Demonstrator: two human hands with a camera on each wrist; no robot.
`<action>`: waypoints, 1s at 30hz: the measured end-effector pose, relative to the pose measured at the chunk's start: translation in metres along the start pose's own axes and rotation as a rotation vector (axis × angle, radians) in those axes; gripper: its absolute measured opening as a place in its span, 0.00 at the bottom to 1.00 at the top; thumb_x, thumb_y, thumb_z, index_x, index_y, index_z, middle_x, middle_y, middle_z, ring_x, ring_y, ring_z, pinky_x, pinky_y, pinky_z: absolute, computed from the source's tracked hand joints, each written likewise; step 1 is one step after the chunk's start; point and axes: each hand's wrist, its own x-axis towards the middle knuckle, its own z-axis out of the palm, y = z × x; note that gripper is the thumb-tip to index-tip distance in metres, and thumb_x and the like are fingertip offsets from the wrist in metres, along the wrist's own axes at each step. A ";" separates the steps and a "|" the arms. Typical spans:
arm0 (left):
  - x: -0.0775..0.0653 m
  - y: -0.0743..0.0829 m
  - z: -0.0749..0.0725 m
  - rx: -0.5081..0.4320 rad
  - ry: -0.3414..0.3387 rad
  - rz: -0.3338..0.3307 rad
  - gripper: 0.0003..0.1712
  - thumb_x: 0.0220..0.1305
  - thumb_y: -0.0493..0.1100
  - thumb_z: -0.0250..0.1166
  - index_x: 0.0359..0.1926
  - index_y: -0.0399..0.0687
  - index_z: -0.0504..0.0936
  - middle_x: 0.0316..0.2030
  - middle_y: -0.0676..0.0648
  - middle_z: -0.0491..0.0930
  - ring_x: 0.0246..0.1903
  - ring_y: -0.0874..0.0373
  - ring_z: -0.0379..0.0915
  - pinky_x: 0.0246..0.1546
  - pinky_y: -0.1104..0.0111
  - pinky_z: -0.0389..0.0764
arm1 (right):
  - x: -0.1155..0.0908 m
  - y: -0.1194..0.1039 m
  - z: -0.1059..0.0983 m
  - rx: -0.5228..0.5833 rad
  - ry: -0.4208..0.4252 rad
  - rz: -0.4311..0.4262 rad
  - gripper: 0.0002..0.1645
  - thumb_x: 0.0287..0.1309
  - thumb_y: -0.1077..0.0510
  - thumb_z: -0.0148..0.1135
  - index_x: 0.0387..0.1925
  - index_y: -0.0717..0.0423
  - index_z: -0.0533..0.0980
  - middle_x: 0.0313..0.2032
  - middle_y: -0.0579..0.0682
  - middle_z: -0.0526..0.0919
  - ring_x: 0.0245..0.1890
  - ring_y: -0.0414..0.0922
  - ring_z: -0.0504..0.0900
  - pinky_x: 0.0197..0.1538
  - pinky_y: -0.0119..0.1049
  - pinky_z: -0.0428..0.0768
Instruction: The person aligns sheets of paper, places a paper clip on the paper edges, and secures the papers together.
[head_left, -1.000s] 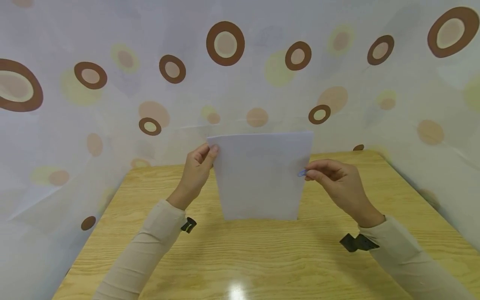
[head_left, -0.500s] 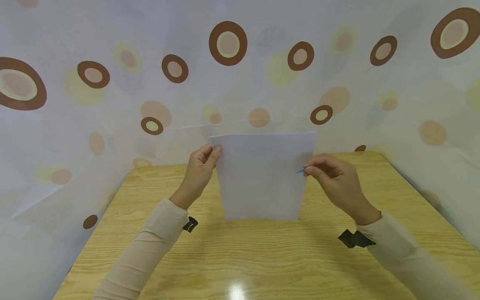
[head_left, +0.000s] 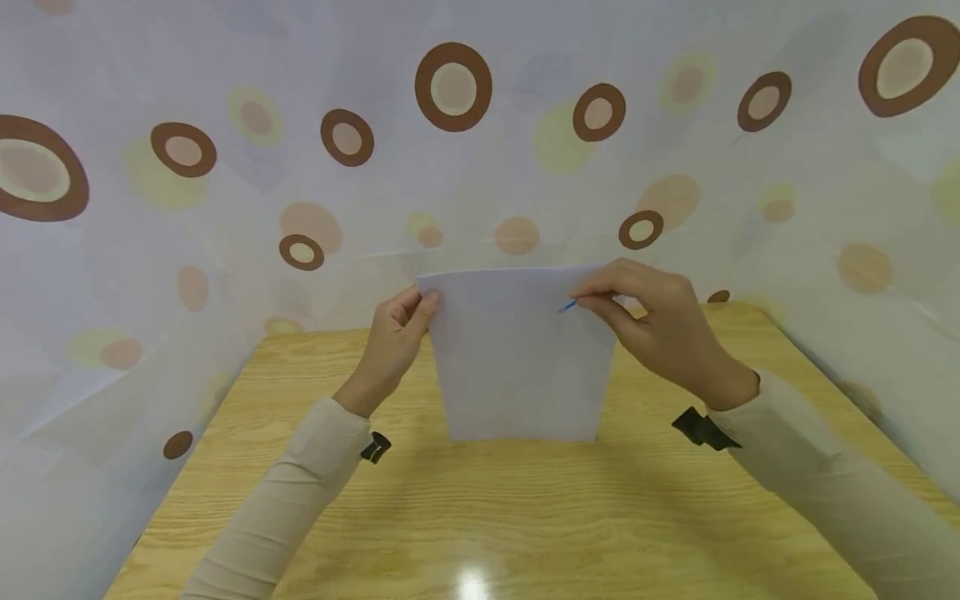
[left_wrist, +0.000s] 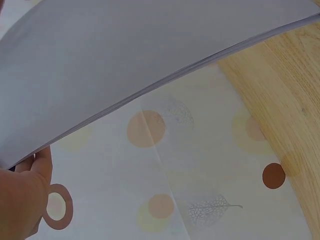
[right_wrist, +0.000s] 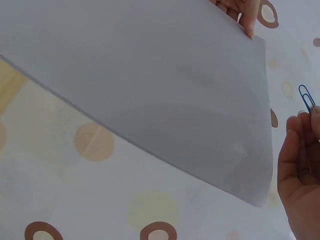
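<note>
A stack of white paper [head_left: 517, 358] stands upright, its lower edge at the table. My left hand [head_left: 393, 346] grips its upper left corner, thumb on the near face and fingers behind. The stack's layered edge shows in the left wrist view, where the left hand [left_wrist: 27, 192] is at the lower left. Between thumb and fingertips my right hand [head_left: 652, 325] pinches a blue paper clip [head_left: 567, 306], overlapping the paper's upper right part in the head view. In the right wrist view the paper clip [right_wrist: 306, 97] points away from the fingertips, with its looped end free, beside the paper's top edge.
The wooden table [head_left: 480, 517] spreads under both forearms. A pale wall covering [head_left: 517, 192] with brown and yellow circles rises behind and at both sides. Dark straps [head_left: 705, 429] sit at both wrists over light sleeves.
My right hand has moved up and left with the paper clip, from the paper's right edge to near its upper right corner. The left hand and the paper have stayed nearly in place.
</note>
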 end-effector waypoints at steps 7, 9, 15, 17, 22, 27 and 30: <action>0.000 0.004 -0.005 0.010 0.006 0.043 0.17 0.74 0.42 0.50 0.42 0.29 0.77 0.23 0.52 0.69 0.25 0.63 0.65 0.29 0.76 0.69 | 0.020 -0.010 0.011 0.001 -0.031 -0.010 0.12 0.50 0.73 0.67 0.35 0.56 0.83 0.32 0.47 0.85 0.34 0.38 0.80 0.38 0.25 0.74; 0.000 0.005 -0.007 0.026 0.008 0.062 0.17 0.74 0.42 0.50 0.37 0.29 0.75 0.21 0.51 0.65 0.23 0.63 0.61 0.26 0.75 0.65 | 0.025 -0.010 0.015 -0.020 -0.035 -0.022 0.11 0.51 0.73 0.66 0.35 0.57 0.83 0.33 0.47 0.85 0.35 0.39 0.80 0.39 0.26 0.74; 0.002 0.009 -0.011 0.033 0.036 0.098 0.18 0.74 0.41 0.50 0.39 0.28 0.77 0.26 0.53 0.75 0.28 0.63 0.71 0.32 0.73 0.75 | 0.046 -0.006 0.029 -0.059 -0.065 -0.021 0.06 0.56 0.70 0.64 0.35 0.59 0.82 0.33 0.48 0.84 0.34 0.39 0.78 0.38 0.29 0.74; 0.002 0.011 -0.012 0.033 0.040 0.109 0.18 0.74 0.41 0.50 0.40 0.27 0.77 0.27 0.54 0.78 0.29 0.62 0.74 0.34 0.72 0.76 | 0.054 -0.006 0.034 -0.060 -0.072 -0.021 0.05 0.57 0.69 0.64 0.34 0.58 0.81 0.34 0.48 0.84 0.34 0.39 0.78 0.38 0.30 0.74; 0.003 0.013 -0.011 0.049 0.049 0.117 0.17 0.74 0.40 0.50 0.41 0.27 0.78 0.27 0.57 0.79 0.28 0.62 0.75 0.35 0.71 0.77 | 0.074 -0.011 0.045 -0.031 -0.084 -0.040 0.05 0.58 0.69 0.63 0.34 0.58 0.82 0.34 0.48 0.84 0.35 0.39 0.79 0.40 0.29 0.77; 0.004 0.013 -0.008 0.065 0.054 0.119 0.17 0.74 0.40 0.50 0.42 0.27 0.78 0.26 0.58 0.79 0.28 0.62 0.75 0.35 0.70 0.77 | 0.087 -0.018 0.057 -0.039 -0.115 -0.058 0.05 0.58 0.69 0.63 0.34 0.60 0.82 0.33 0.49 0.84 0.34 0.40 0.79 0.39 0.30 0.78; 0.005 0.014 -0.006 0.096 0.058 0.134 0.16 0.73 0.39 0.51 0.41 0.28 0.79 0.25 0.56 0.79 0.27 0.61 0.75 0.34 0.70 0.76 | 0.092 -0.021 0.064 -0.070 -0.126 -0.057 0.05 0.57 0.69 0.64 0.35 0.60 0.83 0.33 0.49 0.84 0.33 0.41 0.80 0.38 0.31 0.77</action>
